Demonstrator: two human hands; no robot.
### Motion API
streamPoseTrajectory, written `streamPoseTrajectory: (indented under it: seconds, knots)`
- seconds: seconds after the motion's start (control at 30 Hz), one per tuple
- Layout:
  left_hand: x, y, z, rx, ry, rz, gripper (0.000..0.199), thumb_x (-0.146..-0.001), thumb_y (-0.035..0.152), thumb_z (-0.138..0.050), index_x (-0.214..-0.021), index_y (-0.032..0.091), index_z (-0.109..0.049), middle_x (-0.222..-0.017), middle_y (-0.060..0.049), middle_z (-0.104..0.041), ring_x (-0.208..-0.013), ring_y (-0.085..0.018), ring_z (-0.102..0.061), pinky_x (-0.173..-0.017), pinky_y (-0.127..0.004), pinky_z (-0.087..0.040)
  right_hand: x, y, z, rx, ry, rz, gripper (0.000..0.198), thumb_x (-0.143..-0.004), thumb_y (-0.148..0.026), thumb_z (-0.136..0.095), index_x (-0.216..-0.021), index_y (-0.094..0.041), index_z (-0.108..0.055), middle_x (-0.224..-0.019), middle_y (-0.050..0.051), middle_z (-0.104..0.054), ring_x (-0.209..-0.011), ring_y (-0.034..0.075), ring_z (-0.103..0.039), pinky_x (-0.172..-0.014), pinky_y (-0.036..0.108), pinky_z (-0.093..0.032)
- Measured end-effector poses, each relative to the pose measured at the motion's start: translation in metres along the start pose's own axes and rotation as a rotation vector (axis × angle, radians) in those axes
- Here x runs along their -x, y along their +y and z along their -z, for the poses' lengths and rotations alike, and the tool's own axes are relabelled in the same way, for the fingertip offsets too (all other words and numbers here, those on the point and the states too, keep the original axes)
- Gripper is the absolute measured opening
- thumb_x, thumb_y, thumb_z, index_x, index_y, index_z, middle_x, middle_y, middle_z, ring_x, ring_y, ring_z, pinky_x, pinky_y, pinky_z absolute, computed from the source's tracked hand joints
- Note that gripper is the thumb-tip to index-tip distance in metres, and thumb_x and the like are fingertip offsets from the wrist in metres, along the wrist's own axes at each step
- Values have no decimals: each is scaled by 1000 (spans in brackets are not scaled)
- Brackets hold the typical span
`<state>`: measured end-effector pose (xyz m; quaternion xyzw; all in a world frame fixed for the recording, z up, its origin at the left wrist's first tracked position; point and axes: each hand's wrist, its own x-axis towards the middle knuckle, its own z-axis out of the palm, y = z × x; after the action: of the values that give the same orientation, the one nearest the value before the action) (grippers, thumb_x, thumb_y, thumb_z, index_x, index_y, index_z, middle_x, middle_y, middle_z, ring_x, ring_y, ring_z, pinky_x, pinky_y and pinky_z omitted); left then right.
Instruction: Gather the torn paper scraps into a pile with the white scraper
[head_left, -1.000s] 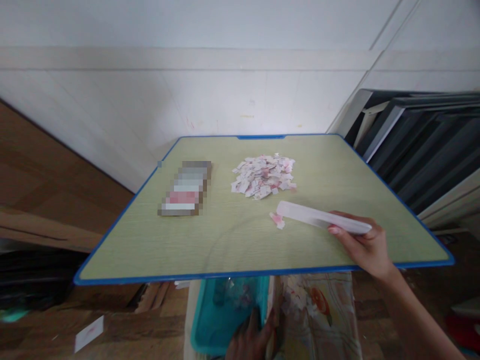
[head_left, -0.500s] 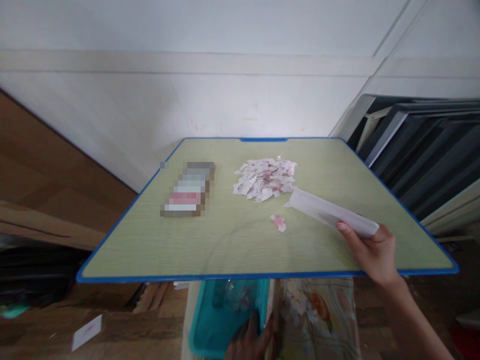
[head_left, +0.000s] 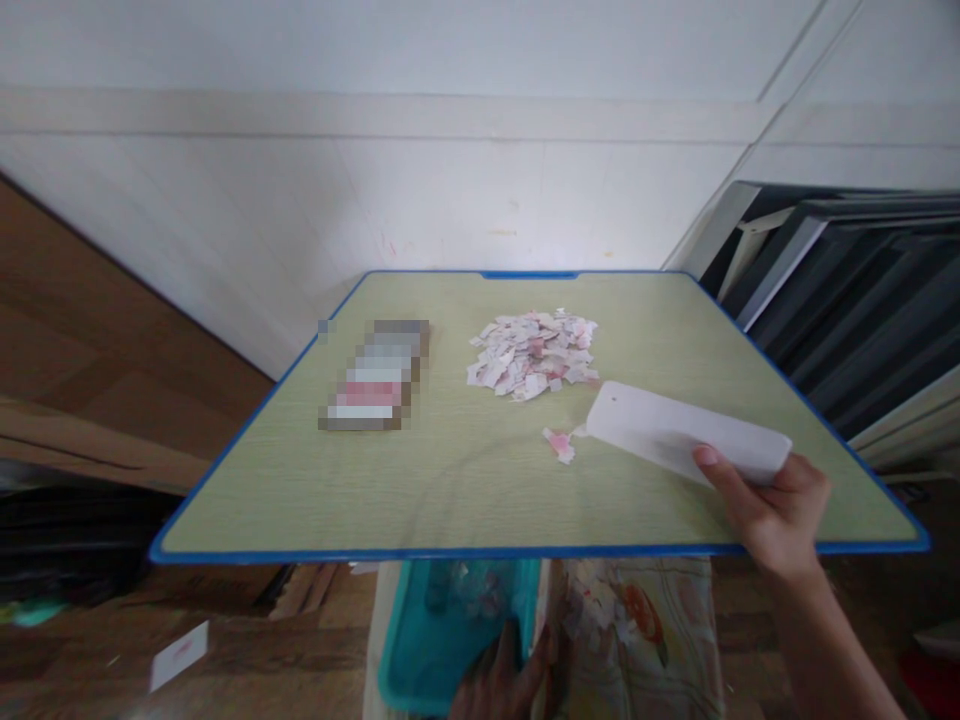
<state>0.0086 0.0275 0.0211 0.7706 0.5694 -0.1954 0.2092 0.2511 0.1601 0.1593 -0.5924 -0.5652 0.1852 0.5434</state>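
My right hand (head_left: 784,500) grips a flat white plastic strip (head_left: 679,430) by its right end, thumb on top. The strip has rounded corners and a small hole, and is tilted just above or on the table. A pile of torn white and pink paper scraps (head_left: 532,355) lies beyond its far end. Just left of the strip are a few loose pink and white scraps (head_left: 559,445). Below the table edge, in shadow, my left hand (head_left: 495,685) is beside a teal plastic basin (head_left: 390,650), finger and thumb apart, with no held thing visible.
A pixelated rectangular item (head_left: 375,378) lies on the left of the blue-edged table (head_left: 300,500). Under the table's front edge, a patterned cloth (head_left: 675,650) carries more scraps. Dark panels (head_left: 862,270) lean at right. A white card (head_left: 180,655) lies on the floor.
My right hand has moved slightly right and turned the strip so its broad face shows. A scrap now lies near its left end. My left hand has not visibly moved.
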Motion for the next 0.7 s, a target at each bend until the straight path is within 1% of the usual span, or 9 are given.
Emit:
streamPoseTrajectory:
  seconds: [0.1, 0.17, 0.23, 0.27, 0.3, 0.37, 0.47, 0.57, 0.7]
  knots:
    - [-2, -1, -1, -11, -23, 21, 64, -72, 7, -43, -125, 37, -25, -127, -12, -44, -98, -24, -54, -77, -33, -46, 0, 4, 7, 100, 129, 42, 8, -61, -23, -68, -57, -22, -61, -43, -4, -50, -40, 10, -42, -42, 23, -32]
    - [-4, -1, -2, -26, -21, 28, 65, -72, 5, -40, -125, 39, -25, -127, -11, -44, -100, -23, -52, -78, -34, -46, -5, 6, 11, 82, 149, 14, 7, -61, -24, -69, -58, -21, -63, -48, -3, -54, -43, 10, -45, -43, 23, -34]
    - [-4, -1, -4, -35, -44, 21, 67, -70, 1, -36, -125, 39, -24, -128, -11, -44, -100, -23, -53, -77, -32, -47, -10, 9, 13, 8, 149, -52, 7, -60, -24, -69, -65, -21, -65, -58, -3, -61, -49, 11, -51, -46, 22, -39]
    - [-4, -1, -4, -37, -30, 8, 67, -71, 1, -34, -125, 40, -23, -128, -10, -43, -101, -22, -52, -78, -32, -46, -12, 10, 14, -48, 133, -99, 11, -60, -24, -69, -70, -21, -65, -64, -2, -64, -53, 11, -54, -49, 22, -42]
    - [-3, -1, -5, -28, -46, 2, 68, -71, 2, -36, -125, 41, -23, -128, -9, -44, -101, -23, -52, -78, -33, -47, -14, 11, 14, -110, 105, -153, 14, -61, -24, -69, -75, -22, -66, -71, -2, -66, -57, 11, -57, -52, 22, -44]
    - [-1, -1, -5, -36, -16, 29, 69, -70, 1, -37, -125, 41, -22, -128, -7, -44, -100, -24, -53, -77, -35, -47, -15, 12, 12, -229, 22, -258, 18, -64, -26, -67, -82, -23, -65, -80, -2, -67, -63, 12, -60, -59, 23, -47]
    - [1, 1, -2, -59, 27, 45, 72, -69, -2, -34, -124, 41, -23, -125, -6, -47, -93, -22, -56, -75, -34, -49, -14, 12, 9, -364, -74, -352, 17, -67, -28, -64, -83, -22, -65, -82, -1, -68, -64, 11, -61, -60, 22, -49]
    - [1, 2, 1, -115, 34, 51, 75, -66, -7, -30, -124, 41, -25, -124, -6, -48, -86, -20, -58, -70, -32, -50, -14, 14, 8, -431, -107, -381, 19, -69, -29, -63, -86, -23, -65, -82, -2, -68, -64, 10, -61, -59, 20, -48]
    - [-1, 3, 1, -130, 29, 45, 74, -67, -7, -31, -124, 39, -27, -124, -8, -48, -90, -21, -57, -72, -31, -49, -16, 21, 9, -358, -130, -339, 22, -69, -30, -63, -89, -23, -64, -81, -2, -68, -66, 13, -61, -59, 22, -49]
